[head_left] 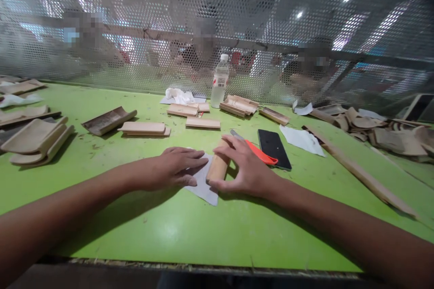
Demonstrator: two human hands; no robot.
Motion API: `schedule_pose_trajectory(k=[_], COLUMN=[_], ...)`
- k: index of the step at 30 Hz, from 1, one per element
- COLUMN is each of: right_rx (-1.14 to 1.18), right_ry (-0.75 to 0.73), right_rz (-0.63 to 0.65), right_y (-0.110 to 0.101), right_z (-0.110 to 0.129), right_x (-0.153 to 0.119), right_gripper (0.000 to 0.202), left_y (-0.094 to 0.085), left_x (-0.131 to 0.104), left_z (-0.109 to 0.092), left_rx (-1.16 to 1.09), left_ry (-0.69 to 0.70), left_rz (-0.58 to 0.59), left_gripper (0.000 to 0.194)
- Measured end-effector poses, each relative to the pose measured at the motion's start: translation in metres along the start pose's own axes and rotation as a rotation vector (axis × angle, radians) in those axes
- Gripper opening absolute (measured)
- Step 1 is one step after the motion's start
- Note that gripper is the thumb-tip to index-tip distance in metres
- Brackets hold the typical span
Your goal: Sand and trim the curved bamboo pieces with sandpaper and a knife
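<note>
My right hand (246,162) grips a short curved bamboo piece (218,162), thumb at its near end and fingers over the far part. The piece rests on the right side of a small greyish sheet (206,192), which looks like sandpaper or plain paper. Flat on the sheet's left side lies my left hand (174,167), fingers stretched toward the bamboo and holding nothing. Just beyond my right hand is a knife with an orange handle (262,153), its blade partly hidden by my fingers. A black phone (274,148) lies beside that handle.
Cut bamboo pieces (144,128) are scattered across the green table (162,230). A stack (40,142) stands at left, a heap (400,135) at right, near a long bamboo strip (366,174). A water bottle (220,82) stands before the perforated metal screen (142,49); people sit behind it.
</note>
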State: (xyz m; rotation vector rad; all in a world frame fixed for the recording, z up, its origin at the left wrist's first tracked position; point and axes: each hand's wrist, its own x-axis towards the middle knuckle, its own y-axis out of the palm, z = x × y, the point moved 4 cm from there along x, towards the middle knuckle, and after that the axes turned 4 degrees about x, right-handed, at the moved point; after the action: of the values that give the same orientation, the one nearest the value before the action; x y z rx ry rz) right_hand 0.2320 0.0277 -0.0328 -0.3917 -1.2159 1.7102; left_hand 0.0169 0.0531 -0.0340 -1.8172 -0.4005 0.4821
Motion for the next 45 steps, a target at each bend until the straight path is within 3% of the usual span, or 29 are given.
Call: schedule_pose_trajectory(k=[6, 10, 20, 24, 28, 32, 35, 38, 42, 45], right_rx=[-0.127, -0.081, -0.074, -0.051, -0.089, -0.062, -0.079, 0.2, 0.952, 1.344], right_ry=[-0.081, -0.157, -0.079, -0.144, -0.089, -0.151, -0.057, 0.033, 0.167, 0.218], right_rz=[-0.03, 0.045, 0.034, 0.066, 0.011, 0.054, -0.067, -0.116, 0.009, 0.097], right_y=[0.006, 0.006, 0.002, 0.003, 0.0, 0.001, -0.008, -0.01, 0.006, 0.018], right_z=[0.001, 0.006, 0.003, 0.011, 0.014, 0.011, -0.001, -0.004, 0.006, 0.014], right_x=[0.005, 0.007, 0.005, 0.004, 0.002, 0.002, 0.004, 0.003, -0.005, -0.01], right_gripper=[0.065, 0.061, 0.059, 0.061, 0.049, 0.055, 0.055, 0.056, 0.059, 0.066], left_y=[-0.001, -0.002, -0.002, -0.002, -0.003, -0.005, -0.006, -0.008, -0.02, -0.036], left_x=[0.001, 0.001, 0.001, 0.001, 0.002, 0.002, 0.001, -0.001, -0.003, -0.008], left_z=[-0.003, -0.003, -0.003, -0.003, -0.003, -0.007, -0.009, -0.013, -0.02, -0.03], left_rx=[0.005, 0.012, 0.019, 0.006, 0.012, 0.017, 0.037, 0.062, 0.091, 0.099], left_ry=[-0.027, -0.024, -0.055, -0.031, -0.046, -0.047, -0.046, -0.01, 0.027, -0.026], left_rz=[0.011, 0.011, 0.057, 0.042, 0.044, 0.065, 0.04, -0.011, -0.165, -0.381], left_gripper=[0.06, 0.06, 0.061, 0.062, 0.063, 0.062, 0.058, 0.044, 0.016, 0.03])
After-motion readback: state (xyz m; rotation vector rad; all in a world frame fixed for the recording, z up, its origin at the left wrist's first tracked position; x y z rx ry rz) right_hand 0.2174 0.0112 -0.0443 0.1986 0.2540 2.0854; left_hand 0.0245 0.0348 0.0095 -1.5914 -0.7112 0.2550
